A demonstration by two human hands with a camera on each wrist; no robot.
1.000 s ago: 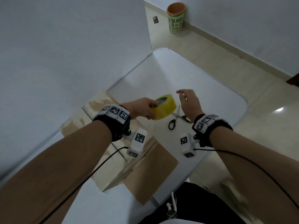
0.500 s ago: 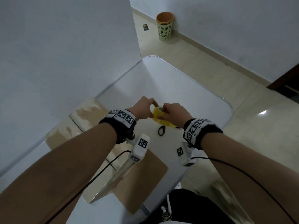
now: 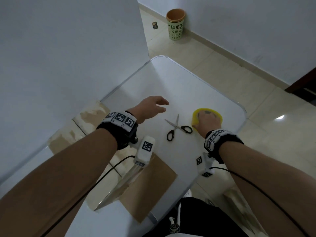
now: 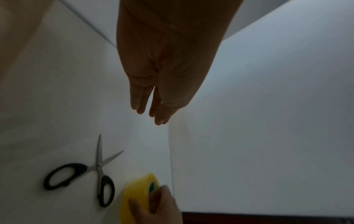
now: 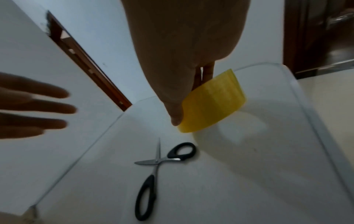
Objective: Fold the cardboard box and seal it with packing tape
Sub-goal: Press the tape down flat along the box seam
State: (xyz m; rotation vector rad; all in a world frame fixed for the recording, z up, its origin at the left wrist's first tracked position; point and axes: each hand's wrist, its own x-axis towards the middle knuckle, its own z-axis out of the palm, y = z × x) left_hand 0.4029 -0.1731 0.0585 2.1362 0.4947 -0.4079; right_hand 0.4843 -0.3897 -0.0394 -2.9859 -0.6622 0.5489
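Note:
My right hand (image 3: pixel 206 121) grips the yellow packing tape roll (image 3: pixel 195 119) near the table's right edge. Its thumb lies on the outside and its fingers reach into the core. The right wrist view shows the tape roll (image 5: pixel 212 103) tilted just above the white table (image 3: pixel 179 86). My left hand (image 3: pixel 153 106) hovers over the table's middle with straight fingers (image 4: pixel 138 104), holding nothing. A flat brown cardboard sheet (image 3: pixel 148 185) lies at the table's near edge, partly under my left forearm.
Black-handled scissors (image 3: pixel 177 129) lie with blades apart between my hands, just left of the tape. A white wall (image 3: pixel 68 48) runs along the table's left side. The table's rounded right corner (image 3: pixel 242 110) is close to the tape. A green bin (image 3: pixel 176 24) stands on the far floor.
The left hand held the tape, both hands met on it, and now the right hand has carried it to the right. The left hand has let go and spread its fingers.

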